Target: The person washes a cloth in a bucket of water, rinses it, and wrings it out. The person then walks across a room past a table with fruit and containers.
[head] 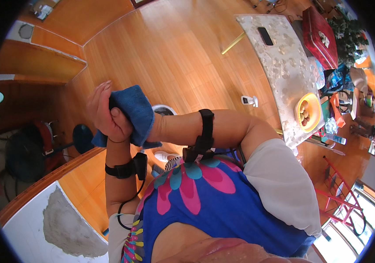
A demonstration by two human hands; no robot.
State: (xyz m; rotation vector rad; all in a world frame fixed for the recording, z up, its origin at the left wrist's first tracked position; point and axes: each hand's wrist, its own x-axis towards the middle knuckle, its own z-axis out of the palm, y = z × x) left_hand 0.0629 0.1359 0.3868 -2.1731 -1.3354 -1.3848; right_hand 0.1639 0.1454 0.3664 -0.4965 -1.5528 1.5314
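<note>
My left hand grips a folded blue cloth, its fingers pointing up and its thumb bent against the fabric. My right wrist reaches in from the right and passes under the cloth. The cloth hides that hand's fingers, so their hold does not show. Both forearms wear black straps with small devices, the left one trailing a black cable. Partly behind my right forearm, a light-rimmed round container stands on the wooden floor. One white shoe shows below the cloth.
On the right is a patterned table with a phone and a yellow basket of round items. A red case lies beyond. A red metal ladder stands lower right; a wooden ledge runs along the left.
</note>
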